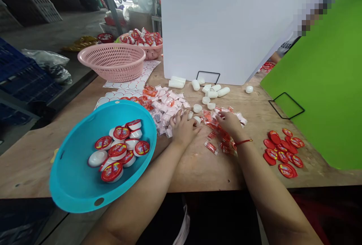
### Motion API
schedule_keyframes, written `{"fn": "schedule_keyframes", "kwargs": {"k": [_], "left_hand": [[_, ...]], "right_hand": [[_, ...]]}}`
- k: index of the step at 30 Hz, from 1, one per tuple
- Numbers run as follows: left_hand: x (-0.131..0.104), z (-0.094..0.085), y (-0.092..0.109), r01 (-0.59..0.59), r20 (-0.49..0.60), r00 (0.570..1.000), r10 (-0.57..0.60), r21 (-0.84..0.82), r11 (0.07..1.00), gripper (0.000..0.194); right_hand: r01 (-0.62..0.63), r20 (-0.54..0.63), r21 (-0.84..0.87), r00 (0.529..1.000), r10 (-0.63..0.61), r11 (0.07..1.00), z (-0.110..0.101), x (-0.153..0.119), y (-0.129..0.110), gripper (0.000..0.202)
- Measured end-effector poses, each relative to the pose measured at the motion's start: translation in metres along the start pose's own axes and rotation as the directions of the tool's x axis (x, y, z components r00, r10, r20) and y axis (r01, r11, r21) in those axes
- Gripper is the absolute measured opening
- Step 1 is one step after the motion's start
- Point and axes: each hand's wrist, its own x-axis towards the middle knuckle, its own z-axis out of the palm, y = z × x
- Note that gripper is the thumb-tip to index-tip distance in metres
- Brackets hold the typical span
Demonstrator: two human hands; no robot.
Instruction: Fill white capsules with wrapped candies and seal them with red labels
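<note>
My left hand reaches down at the right edge of a pile of small pale packets, its fingers curled and their tips partly hidden. Small white plastic cups lie just past it, and one white cup is right at its thumb. My right hand, with a red cord bracelet on the wrist, has its fingers closed among red clear-wrapped packets. To the left, a tilted blue basin holds several white cups with red printed lids.
Red lids lie at right, beside a green panel on a wire stand. A white panel stands behind white capsules. A pink basket sits back left, before another basket of filled cups. Another person is partly visible behind the panels.
</note>
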Motion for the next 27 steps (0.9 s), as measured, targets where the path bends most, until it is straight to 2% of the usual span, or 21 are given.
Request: {"fn": "schedule_keyframes", "kwargs": {"k": [3, 7, 11, 14, 18, 20, 22, 27], "left_hand": [[0.001, 0.001, 0.001, 0.020, 0.002, 1.000, -0.020, 0.003, 1.000, 0.006], [0.002, 0.002, 0.002, 0.010, 0.003, 1.000, -0.010, -0.004, 1.000, 0.009], [0.003, 0.002, 0.002, -0.012, 0.016, 1.000, 0.014, -0.074, 0.997, 0.011], [0.002, 0.002, 0.002, -0.014, 0.038, 0.999, 0.016, -0.065, 0.998, 0.027], [0.001, 0.003, 0.003, 0.043, 0.021, 0.999, -0.043, -0.013, 0.999, 0.056], [0.001, 0.005, 0.003, 0.064, 0.029, 0.998, -0.064, 0.008, 0.998, 0.062], [0.002, 0.007, 0.003, 0.069, 0.039, 0.997, -0.071, 0.047, 0.996, 0.055], [0.002, 0.009, 0.001, 0.060, 0.011, 0.998, -0.062, 0.119, 0.991, 0.016]], "right_hand": [[-0.002, -0.019, -0.008, 1.000, 0.002, 1.000, 0.000, 0.002, -0.008, 0.039], [-0.043, -0.058, -0.010, 0.997, 0.042, 0.999, 0.003, 0.001, -0.025, 0.055], [-0.053, -0.048, -0.039, 0.998, 0.051, 0.998, 0.005, 0.000, -0.036, 0.046], [-0.009, -0.018, 0.003, 1.000, 0.009, 1.000, 0.003, -0.001, -0.037, 0.034], [0.033, 0.039, 0.076, 0.999, -0.036, 0.997, 0.001, -0.002, -0.033, 0.025], [0.045, 0.053, 0.139, 0.997, -0.053, 0.989, 0.001, -0.001, -0.030, 0.022], [0.062, 0.050, 0.190, 0.996, -0.072, 0.980, 0.002, -0.001, -0.027, 0.021], [0.083, 0.049, 0.252, 0.994, -0.099, 0.964, 0.004, -0.001, -0.021, 0.013]]}}
